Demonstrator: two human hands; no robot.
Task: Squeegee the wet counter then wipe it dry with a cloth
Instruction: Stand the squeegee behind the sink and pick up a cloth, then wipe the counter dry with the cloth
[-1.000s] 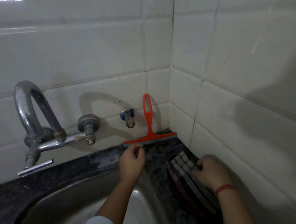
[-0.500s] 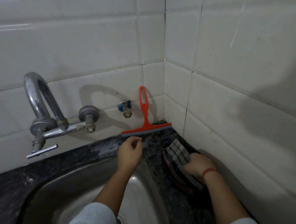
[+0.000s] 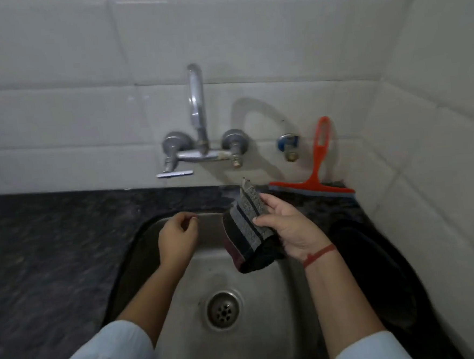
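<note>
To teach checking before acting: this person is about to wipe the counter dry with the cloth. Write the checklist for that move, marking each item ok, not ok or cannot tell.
1. Cloth ready: ok, the right hand grips the striped cloth over the sink.
2. Tool parked: ok, the squeegee leans on the wall tiles, untouched.
3. Free hand: ok, the left hand is loosely curled and holds nothing.
4. Water off: ok, no stream shows at the tap.
5. Wetness left: cannot tell, the dark counter is blurred.
</note>
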